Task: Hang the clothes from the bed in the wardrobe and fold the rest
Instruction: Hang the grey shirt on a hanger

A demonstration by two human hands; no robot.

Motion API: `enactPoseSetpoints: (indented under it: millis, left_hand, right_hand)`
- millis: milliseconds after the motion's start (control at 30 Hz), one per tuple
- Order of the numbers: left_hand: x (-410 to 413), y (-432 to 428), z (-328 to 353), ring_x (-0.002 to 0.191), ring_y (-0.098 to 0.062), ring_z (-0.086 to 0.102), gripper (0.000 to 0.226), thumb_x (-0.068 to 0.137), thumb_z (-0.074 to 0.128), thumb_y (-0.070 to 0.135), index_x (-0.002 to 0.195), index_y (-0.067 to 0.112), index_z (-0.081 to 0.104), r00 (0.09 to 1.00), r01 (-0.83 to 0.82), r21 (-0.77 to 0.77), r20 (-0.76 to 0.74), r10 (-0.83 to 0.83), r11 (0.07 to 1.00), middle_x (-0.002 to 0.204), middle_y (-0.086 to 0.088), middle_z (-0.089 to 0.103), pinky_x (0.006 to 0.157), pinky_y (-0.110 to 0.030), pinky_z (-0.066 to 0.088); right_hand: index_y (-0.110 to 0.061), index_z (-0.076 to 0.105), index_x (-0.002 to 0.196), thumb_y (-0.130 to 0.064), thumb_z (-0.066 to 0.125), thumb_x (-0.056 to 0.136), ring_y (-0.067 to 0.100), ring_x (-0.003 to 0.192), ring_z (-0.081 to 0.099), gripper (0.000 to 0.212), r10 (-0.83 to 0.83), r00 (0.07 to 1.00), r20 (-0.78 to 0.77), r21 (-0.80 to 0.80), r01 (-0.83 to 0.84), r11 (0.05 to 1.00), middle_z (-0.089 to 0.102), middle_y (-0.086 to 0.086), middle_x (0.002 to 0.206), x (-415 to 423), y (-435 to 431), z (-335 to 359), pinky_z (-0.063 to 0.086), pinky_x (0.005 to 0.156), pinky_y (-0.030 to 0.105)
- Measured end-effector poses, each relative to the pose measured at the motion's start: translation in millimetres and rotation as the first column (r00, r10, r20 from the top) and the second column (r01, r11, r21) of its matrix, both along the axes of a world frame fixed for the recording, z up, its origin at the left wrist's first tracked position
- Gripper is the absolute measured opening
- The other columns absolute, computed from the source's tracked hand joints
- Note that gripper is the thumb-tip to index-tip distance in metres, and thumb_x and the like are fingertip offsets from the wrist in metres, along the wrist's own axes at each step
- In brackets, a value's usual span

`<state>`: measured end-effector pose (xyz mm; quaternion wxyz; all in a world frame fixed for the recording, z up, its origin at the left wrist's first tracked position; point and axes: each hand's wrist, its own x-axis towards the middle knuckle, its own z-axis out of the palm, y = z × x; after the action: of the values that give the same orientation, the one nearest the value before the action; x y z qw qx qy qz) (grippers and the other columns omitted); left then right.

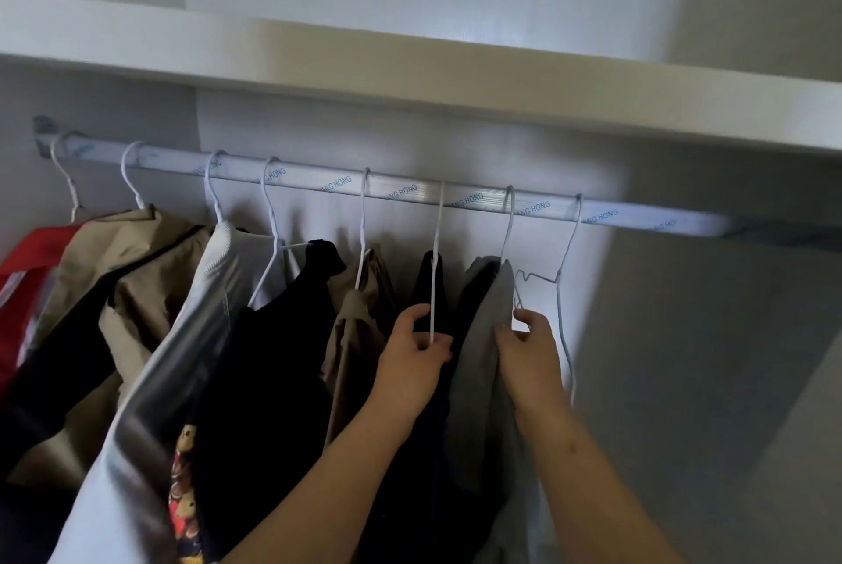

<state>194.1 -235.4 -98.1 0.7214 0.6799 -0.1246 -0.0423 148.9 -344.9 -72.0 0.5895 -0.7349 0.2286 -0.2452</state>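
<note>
Inside the wardrobe a silver rail [410,192] carries several white wire hangers with clothes. My left hand [417,351] pinches the wire of a white hanger [436,253] that holds a black garment [426,285]. Just to its right my right hand [531,351] grips the edge of a grey garment [480,335] hanging from the neighbouring hanger [509,221]. An empty wire hanger [562,272] hangs at the far right of the row, beside my right hand.
A white shelf [410,76] runs above the rail. Left of my hands hang a brown garment [360,335], a black top [273,358], a silver-white jacket [182,358], a beige coat [132,272] and a red item [27,267]. The rail's right end [729,228] is bare.
</note>
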Motion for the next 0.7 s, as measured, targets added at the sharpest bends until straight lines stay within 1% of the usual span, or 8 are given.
enactPoseSetpoints:
  millis: [133, 267, 367, 433, 500, 533, 633, 700]
  left_hand:
    - [-20.1, 8.5, -8.8, 0.087, -0.013, 0.064, 0.039, 0.088, 0.054, 0.005, 0.119, 0.029, 0.050, 0.998, 0.047, -0.041, -0.040, -0.048, 0.998, 0.095, 0.001, 0.065, 0.073, -0.022, 0.049]
    - [-33.1, 24.5, -11.5, 0.083, 0.000, 0.059, 0.036, 0.090, 0.055, 0.010, 0.121, 0.028, 0.051, 1.000, 0.015, -0.021, 0.000, -0.015, 1.000, 0.098, 0.011, 0.060, 0.069, -0.013, 0.045]
    - [-49.8, 40.1, -19.7, 0.094, -0.003, 0.059, 0.044, 0.087, 0.060, 0.009, 0.125, 0.026, 0.050, 0.999, 0.025, 0.028, 0.020, -0.026, 0.999, 0.106, 0.010, 0.059, 0.083, -0.020, 0.049]
    - [-63.1, 51.5, -29.0, 0.103, -0.008, 0.058, 0.047, 0.085, 0.061, 0.007, 0.122, 0.034, 0.051, 0.998, 0.053, 0.056, 0.016, -0.054, 0.997, 0.113, 0.009, 0.060, 0.093, -0.027, 0.049]
    - [-74.3, 64.6, -37.6, 0.099, 0.003, 0.057, 0.050, 0.085, 0.062, 0.007, 0.109, 0.049, 0.048, 0.997, 0.068, 0.054, 0.016, -0.069, 0.996, 0.106, 0.023, 0.057, 0.085, -0.018, 0.048]
    - [-78.3, 71.0, -41.2, 0.098, 0.005, 0.055, 0.050, 0.084, 0.063, 0.009, 0.107, 0.051, 0.046, 0.998, 0.064, 0.063, 0.010, -0.065, 0.996, 0.102, 0.028, 0.054, 0.081, -0.015, 0.047]
    - [-91.1, 86.9, -56.5, 0.100, -0.003, 0.056, 0.044, 0.084, 0.063, 0.015, 0.104, 0.051, 0.048, 0.999, 0.044, 0.126, -0.015, -0.042, 0.991, 0.101, 0.028, 0.053, 0.088, -0.025, 0.046]
    - [-105.6, 95.5, -68.1, 0.103, -0.006, 0.056, 0.040, 0.085, 0.062, 0.015, 0.095, 0.051, 0.050, 0.998, 0.057, 0.168, -0.029, -0.053, 0.984, 0.105, 0.023, 0.056, 0.092, -0.028, 0.045]
  right_hand:
    - [-0.023, 0.042, 0.129, -0.011, 0.046, 0.092, 0.022, 0.101, 0.059, 0.039, 0.036, 0.999, -0.005, -0.054, -0.037, 0.998, 0.059, 0.005, 0.118, -17.4, 16.1, -13.3, 0.050, 0.079, 0.028]
    - [-0.022, 0.044, 0.131, -0.013, 0.047, 0.093, 0.023, 0.105, 0.058, 0.039, 0.022, 0.999, -0.046, -0.076, -0.025, 0.997, 0.059, 0.004, 0.121, -33.9, 33.2, -24.7, 0.048, 0.090, 0.033]
    - [-0.020, 0.045, 0.131, -0.017, 0.048, 0.095, 0.022, 0.105, 0.059, 0.036, 0.007, 0.998, -0.056, -0.067, -0.011, 0.998, 0.060, 0.004, 0.120, -48.4, 48.8, -34.7, 0.047, 0.087, 0.030]
    - [-0.018, 0.045, 0.133, -0.019, 0.047, 0.095, 0.023, 0.109, 0.058, 0.037, -0.014, 0.997, -0.072, -0.067, 0.009, 0.998, 0.059, 0.006, 0.124, -58.7, 60.6, -41.4, 0.047, 0.092, 0.032]
    - [-0.016, 0.045, 0.134, -0.020, 0.047, 0.095, 0.023, 0.112, 0.057, 0.039, -0.030, 0.996, -0.086, -0.061, 0.025, 0.998, 0.058, 0.007, 0.125, -70.5, 72.5, -49.1, 0.046, 0.097, 0.035]
    - [-0.016, 0.046, 0.132, -0.020, 0.048, 0.095, 0.022, 0.109, 0.057, 0.038, -0.035, 0.996, -0.087, -0.055, 0.030, 0.998, 0.059, 0.005, 0.123, -77.3, 78.9, -52.5, 0.046, 0.094, 0.033]
    - [-0.026, 0.055, 0.112, -0.019, 0.050, 0.092, 0.013, 0.094, 0.059, 0.021, -0.036, 0.996, -0.078, -0.033, 0.033, 0.999, 0.062, -0.001, 0.109, -100.6, 94.8, -67.8, 0.045, 0.080, 0.022]
    - [-0.034, 0.050, 0.094, -0.022, 0.050, 0.092, 0.009, 0.087, 0.058, 0.013, -0.040, 0.995, -0.089, -0.016, 0.039, 0.999, 0.062, -0.006, 0.099, -118.6, 102.4, -79.5, 0.045, 0.076, 0.021]
